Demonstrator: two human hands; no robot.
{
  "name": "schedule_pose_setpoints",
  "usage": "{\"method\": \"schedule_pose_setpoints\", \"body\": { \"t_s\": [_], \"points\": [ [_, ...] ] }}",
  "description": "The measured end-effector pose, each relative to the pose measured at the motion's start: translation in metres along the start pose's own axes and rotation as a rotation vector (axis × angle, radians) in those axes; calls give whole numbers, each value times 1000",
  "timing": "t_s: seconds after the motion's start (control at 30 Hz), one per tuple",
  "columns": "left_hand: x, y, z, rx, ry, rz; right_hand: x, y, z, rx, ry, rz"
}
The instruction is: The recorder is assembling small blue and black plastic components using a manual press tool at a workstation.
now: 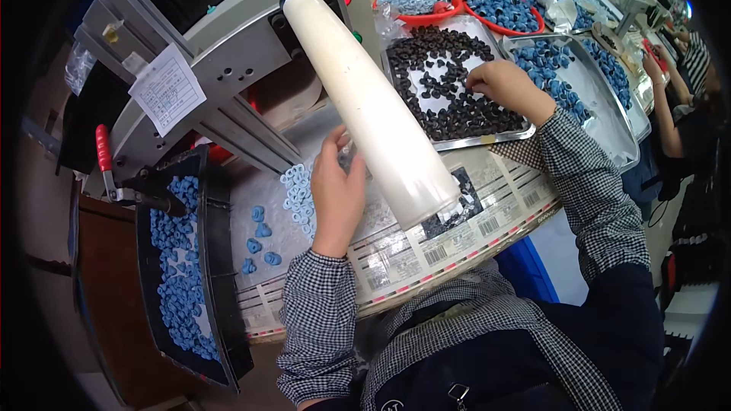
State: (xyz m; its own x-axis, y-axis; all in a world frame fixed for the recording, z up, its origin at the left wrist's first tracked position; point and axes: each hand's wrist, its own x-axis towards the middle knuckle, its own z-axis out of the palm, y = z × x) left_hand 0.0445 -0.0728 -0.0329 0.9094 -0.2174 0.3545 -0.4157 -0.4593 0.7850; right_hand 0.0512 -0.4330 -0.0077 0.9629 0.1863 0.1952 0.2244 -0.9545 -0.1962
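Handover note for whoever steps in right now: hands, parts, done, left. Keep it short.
Left hand: at the base of the white cone, fingers curled there; whether it grips anything cannot be told.
Right hand: reaching into the steel tray of black parts, fingertips on them.
Done: blue parts fill the black chute; pale rings lie on the table.
Left: most black parts remain in the tray.

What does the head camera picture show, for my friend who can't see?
A person's right hand reaches into a metal tray of small black parts, while the left hand rests beside a big white cylinder. A black tray of blue parts sits at left.
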Motion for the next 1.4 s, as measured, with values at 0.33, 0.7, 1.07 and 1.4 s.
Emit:
{"method": "schedule_pose_setpoints", "body": {
  "t_s": [0.33, 0.7, 1.07, 1.4],
  "points": [
    [-33, -5, -86, 52, -1, -68, 18, 3, 14, -130, -104, 130],
    [-25, -17, -58, 541, -55, 190, 7, 20, 21, 71, -18, 86],
    [-26, -24, -49, 581, -115, 283, -43, -105, -32, 542, 267, 30],
    [-41, -13, -61, 305, -133, 167, -74, -126, -24, 570, 242, -26]
  ]
}}
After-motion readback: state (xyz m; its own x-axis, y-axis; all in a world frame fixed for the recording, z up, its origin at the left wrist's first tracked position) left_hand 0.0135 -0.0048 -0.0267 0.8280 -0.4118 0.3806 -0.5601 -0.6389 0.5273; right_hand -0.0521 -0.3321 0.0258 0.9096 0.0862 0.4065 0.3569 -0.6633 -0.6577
